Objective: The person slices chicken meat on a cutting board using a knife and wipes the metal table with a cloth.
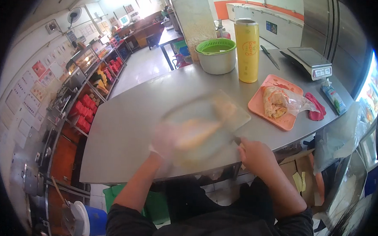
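My left hand, in what looks like a thin clear glove, is smeared by motion over the near part of the steel table. Against it lies a blurred, pale yellow piece of food; its kind and how the fingers meet it cannot be made out. Under them is a pale cutting board, with another blurred tan food piece near its far side. My right hand is closed round the dark handle of a knife, whose blade is lost in the blur.
An orange tray holds a clear bag of food, with a pink cloth and a carton beside it. Farther back stand a yellow film roll, a pot with a green strainer, another knife and a scale.
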The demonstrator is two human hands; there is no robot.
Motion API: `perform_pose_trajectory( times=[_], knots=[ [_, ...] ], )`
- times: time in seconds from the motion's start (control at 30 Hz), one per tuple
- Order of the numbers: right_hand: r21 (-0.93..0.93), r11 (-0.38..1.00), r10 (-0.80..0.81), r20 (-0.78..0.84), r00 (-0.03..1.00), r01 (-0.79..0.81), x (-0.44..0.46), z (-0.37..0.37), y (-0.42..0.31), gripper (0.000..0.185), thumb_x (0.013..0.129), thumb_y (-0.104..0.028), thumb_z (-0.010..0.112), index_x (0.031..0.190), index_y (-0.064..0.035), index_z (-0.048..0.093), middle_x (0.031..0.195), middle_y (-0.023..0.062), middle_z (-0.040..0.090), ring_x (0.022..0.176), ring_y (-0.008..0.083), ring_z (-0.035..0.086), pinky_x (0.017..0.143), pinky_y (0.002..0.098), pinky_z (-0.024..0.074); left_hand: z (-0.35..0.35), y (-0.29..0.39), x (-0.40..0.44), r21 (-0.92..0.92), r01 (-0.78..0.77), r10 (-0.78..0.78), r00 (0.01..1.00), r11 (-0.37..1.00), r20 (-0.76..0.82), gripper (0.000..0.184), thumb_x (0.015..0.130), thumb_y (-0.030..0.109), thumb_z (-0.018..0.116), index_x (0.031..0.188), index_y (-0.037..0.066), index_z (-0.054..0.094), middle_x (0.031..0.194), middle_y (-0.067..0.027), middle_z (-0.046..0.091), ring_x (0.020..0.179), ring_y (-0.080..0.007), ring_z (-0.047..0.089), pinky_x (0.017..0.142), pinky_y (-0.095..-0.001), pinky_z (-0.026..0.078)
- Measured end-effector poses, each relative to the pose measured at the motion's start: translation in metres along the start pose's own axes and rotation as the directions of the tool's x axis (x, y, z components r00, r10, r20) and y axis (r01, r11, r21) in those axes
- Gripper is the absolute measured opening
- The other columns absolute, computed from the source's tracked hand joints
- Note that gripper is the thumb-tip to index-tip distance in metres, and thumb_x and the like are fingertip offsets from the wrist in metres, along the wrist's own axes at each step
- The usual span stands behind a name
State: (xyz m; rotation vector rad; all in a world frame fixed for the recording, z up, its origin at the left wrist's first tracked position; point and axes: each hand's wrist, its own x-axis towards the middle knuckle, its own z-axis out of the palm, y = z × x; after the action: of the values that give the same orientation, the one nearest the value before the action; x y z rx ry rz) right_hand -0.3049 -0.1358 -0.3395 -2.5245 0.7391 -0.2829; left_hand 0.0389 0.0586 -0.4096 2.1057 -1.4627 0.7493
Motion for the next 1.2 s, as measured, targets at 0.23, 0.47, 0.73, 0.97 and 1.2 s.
perform_pose_trajectory(
  times=[0.23, 0.47, 0.73, 0.97, 1.2],
  knots=[
    [-0.095, 0.995, -0.019, -0.008, 1.000, 0.019, 0.009, 0.003, -0.031, 0.028, 0.104, -0.025, 0.054, 0.115, 0.0008, 0.057, 0.089, 0.0246, 0.071, 0.085, 0.0461, 0.070, 0.076, 0.0572, 0.0550, -0.041, 0.060, 0.028, -0.200, -0.261, 0.318, 0.877, 0.945, 0.360, 0.026, 0.088, 0.032, 0.072, 0.099, 0.009, 0.076, 0.098, -0.0164, 0.073, 0.096, -0.0392, 0.069, 0.103, -0.0478, 0.050],
    [-0.036, 0.957, -0.287, 0.000, 0.958, 0.287, 0.027, 0.066, -0.013, 0.027, 0.105, -0.020, 0.051, 0.115, 0.0050, 0.048, 0.092, 0.0307, 0.069, 0.086, 0.0524, 0.068, 0.077, 0.0600, 0.0538, -0.056, 0.032, 0.048, -0.330, -0.074, 0.234, 0.845, 0.941, 0.480, 0.034, 0.093, 0.041, 0.069, 0.097, 0.008, 0.076, 0.092, -0.0150, 0.073, 0.092, -0.0362, 0.070, 0.090, -0.0465, 0.055],
    [-0.047, 0.955, -0.278, 0.192, 0.941, 0.292, 0.052, 0.076, -0.030, 0.025, 0.107, -0.019, 0.046, 0.109, 0.0057, 0.042, 0.089, 0.0342, 0.067, 0.084, 0.0534, 0.067, 0.075, 0.0613, 0.0531, -0.034, 0.022, 0.064, -0.248, 0.038, 0.130, 0.770, 0.968, 0.625, 0.037, 0.091, 0.041, 0.071, 0.101, 0.006, 0.076, 0.100, -0.0182, 0.073, 0.093, -0.0368, 0.070, 0.084, -0.0472, 0.056],
    [-0.187, 0.964, -0.143, 0.243, 0.959, 0.191, 0.057, 0.067, -0.065, 0.025, 0.108, -0.021, 0.046, 0.110, 0.0038, 0.043, 0.083, 0.0298, 0.069, 0.079, 0.0509, 0.069, 0.071, 0.0603, 0.0541, -0.051, 0.025, 0.065, -0.316, -0.058, 0.260, 0.718, 0.947, 0.646, 0.030, 0.087, 0.026, 0.069, 0.111, 0.007, 0.073, 0.111, -0.0126, 0.070, 0.105, -0.0356, 0.068, 0.094, -0.0446, 0.055],
    [-0.260, 0.960, -0.014, 0.314, 0.949, 0.101, 0.092, 0.075, -0.096, 0.021, 0.107, -0.019, 0.046, 0.111, 0.0019, 0.044, 0.087, 0.0300, 0.070, 0.084, 0.0504, 0.070, 0.075, 0.0599, 0.0545, -0.022, 0.015, 0.050, -0.336, -0.160, 0.327, 0.780, 0.928, 0.533, 0.023, 0.094, 0.020, 0.061, 0.111, 0.010, 0.073, 0.110, -0.0135, 0.072, 0.106, -0.0367, 0.068, 0.094, -0.0457, 0.055]
  ],
)
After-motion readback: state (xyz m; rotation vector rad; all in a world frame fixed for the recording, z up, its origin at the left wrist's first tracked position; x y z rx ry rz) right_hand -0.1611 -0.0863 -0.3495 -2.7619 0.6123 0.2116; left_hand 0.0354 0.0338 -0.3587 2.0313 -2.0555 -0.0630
